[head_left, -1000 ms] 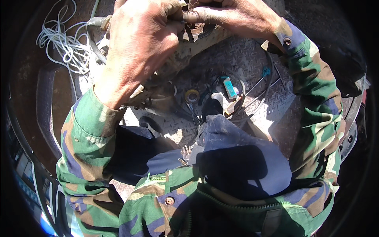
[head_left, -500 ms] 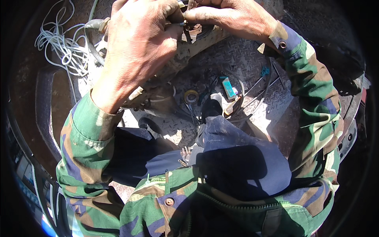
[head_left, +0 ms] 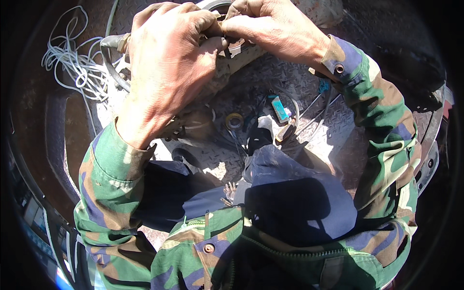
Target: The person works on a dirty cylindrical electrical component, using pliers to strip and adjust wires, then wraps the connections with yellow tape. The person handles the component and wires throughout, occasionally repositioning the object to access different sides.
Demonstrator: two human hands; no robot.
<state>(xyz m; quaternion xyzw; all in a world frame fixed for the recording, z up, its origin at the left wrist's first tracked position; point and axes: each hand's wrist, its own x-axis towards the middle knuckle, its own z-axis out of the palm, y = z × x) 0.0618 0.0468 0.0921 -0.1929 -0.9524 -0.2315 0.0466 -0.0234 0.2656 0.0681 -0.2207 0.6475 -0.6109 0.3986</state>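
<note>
At the top of the head view, my left hand point(head_left: 171, 65) and my right hand point(head_left: 273, 31) meet with closed fingertips over a dirty beige metal assembly point(head_left: 244, 58). A metal ring point(head_left: 212, 6) shows just above them. Both hands pinch at something small and dark between them, which the fingers mostly hide, so I cannot make it out. A grey hose point(head_left: 111, 65) with a brass-coloured fitting point(head_left: 123, 44) runs beside my left hand.
A tangle of white cord point(head_left: 77, 72) lies at left on the chequered metal floor point(head_left: 340, 140). A tape roll point(head_left: 234, 121), a turquoise box point(head_left: 279, 108), tools point(head_left: 285, 133) and cables lie beyond my knees. A dark curved metal edge point(head_left: 67, 140) borders the left.
My right hand and wrist have come slightly down and left in the picture, and more of the ring now shows above my fingers. Both hands remain pinched at the same spot.
</note>
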